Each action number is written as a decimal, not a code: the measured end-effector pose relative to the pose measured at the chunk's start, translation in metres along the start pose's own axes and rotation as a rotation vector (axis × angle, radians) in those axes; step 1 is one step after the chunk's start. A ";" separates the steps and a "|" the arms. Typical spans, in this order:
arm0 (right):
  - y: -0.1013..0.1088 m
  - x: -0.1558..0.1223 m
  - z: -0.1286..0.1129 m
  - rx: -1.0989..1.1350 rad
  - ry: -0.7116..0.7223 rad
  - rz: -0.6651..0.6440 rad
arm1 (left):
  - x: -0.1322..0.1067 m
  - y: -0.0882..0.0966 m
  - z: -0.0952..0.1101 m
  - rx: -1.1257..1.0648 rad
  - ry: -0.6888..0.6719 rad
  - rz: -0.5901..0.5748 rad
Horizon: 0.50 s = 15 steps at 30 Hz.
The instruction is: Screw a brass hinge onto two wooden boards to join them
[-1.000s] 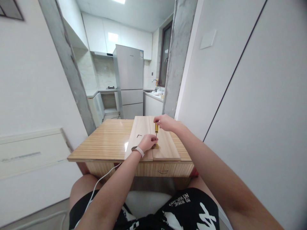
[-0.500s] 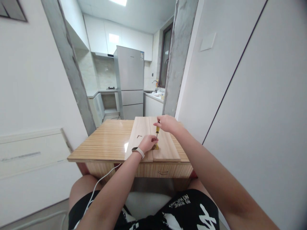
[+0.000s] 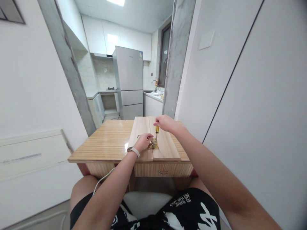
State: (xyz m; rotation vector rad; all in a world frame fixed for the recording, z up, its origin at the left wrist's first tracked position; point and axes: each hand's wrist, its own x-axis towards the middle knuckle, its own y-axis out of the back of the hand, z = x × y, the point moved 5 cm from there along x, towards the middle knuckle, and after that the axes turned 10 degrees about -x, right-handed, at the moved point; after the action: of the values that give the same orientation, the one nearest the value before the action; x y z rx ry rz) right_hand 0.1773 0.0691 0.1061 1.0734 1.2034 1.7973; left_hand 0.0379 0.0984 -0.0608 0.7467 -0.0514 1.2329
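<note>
Right hand atop upright screwdriver (left hand beside hinge)

The desk is striped wood-grain board with a glossy top that mirrors the ceiling light. The two boards on it are paler wood, smooth and matt. The hinge over their seam is shiny brass-coloured metal. The screwdriver has a clear yellow plastic handle and a thin metal shaft. The shorts are black cloth with white print. The fridge is satin silver, and the pillar is rough grey concrete.
</note>
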 end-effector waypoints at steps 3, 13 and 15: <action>-0.002 -0.002 0.004 -0.035 -0.046 0.015 | -0.005 0.015 -0.012 0.118 -0.016 -0.012; -0.010 -0.001 0.005 0.098 -0.101 0.141 | -0.028 0.019 -0.026 0.313 -0.083 -0.133; -0.010 -0.003 0.004 0.166 -0.073 0.181 | -0.029 0.017 -0.028 0.340 -0.080 -0.127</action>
State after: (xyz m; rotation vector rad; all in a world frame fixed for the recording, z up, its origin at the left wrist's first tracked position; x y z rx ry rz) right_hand 0.1834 0.0716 0.0966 1.3694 1.2621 1.7988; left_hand 0.0031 0.0920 -0.0862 1.0780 0.1411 1.1019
